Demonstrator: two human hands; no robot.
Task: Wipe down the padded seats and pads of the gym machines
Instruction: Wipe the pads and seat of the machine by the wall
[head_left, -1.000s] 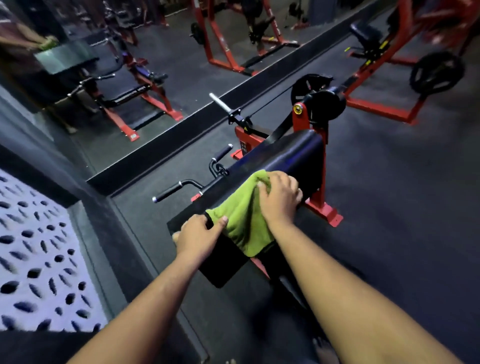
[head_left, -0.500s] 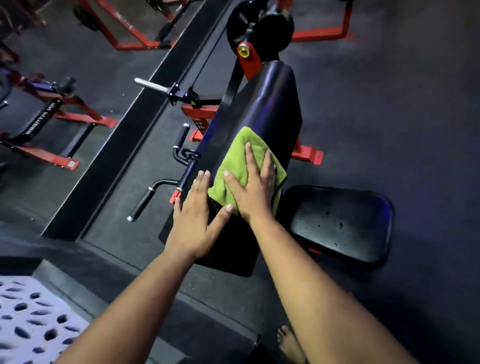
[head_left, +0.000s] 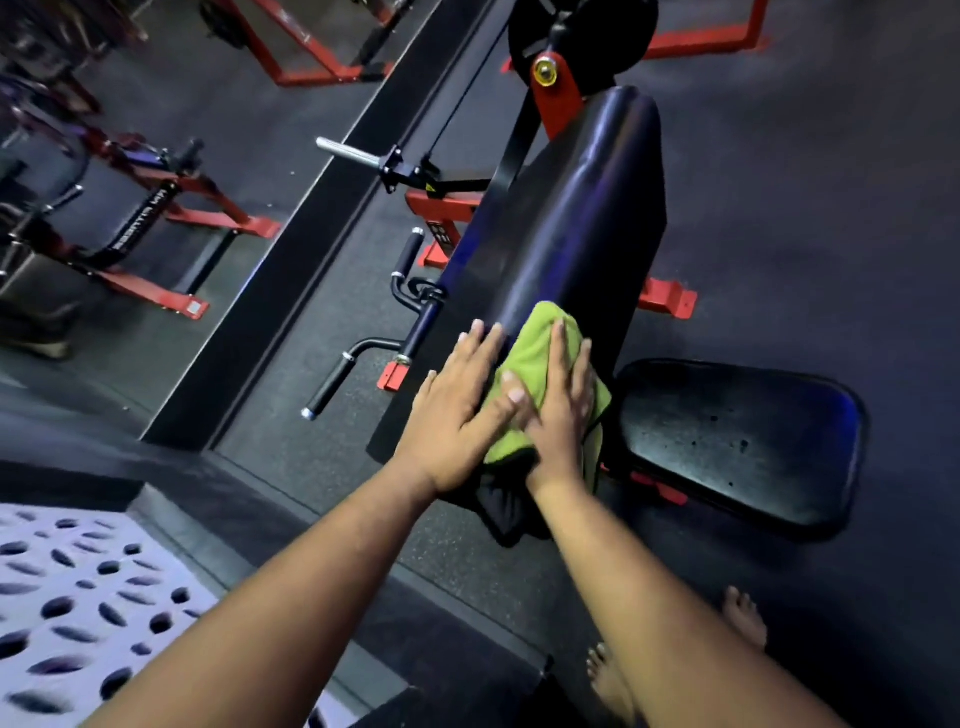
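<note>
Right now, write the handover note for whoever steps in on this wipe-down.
Right hand: flat, fingers straight, pressing the green cloth onto the near end of the long black arm pad.
Left hand: flat on the same pad, beside the cloth, thumb lying over the cloth's edge.
Done: cannot tell how much of the pad has been wiped; the cloth covers only its near part.
Left: the far stretch of the pad towards the red pivot bracket, then the black seat to the right, which nothing touches and which shows dark specks. Other machines stand beyond.
</note>
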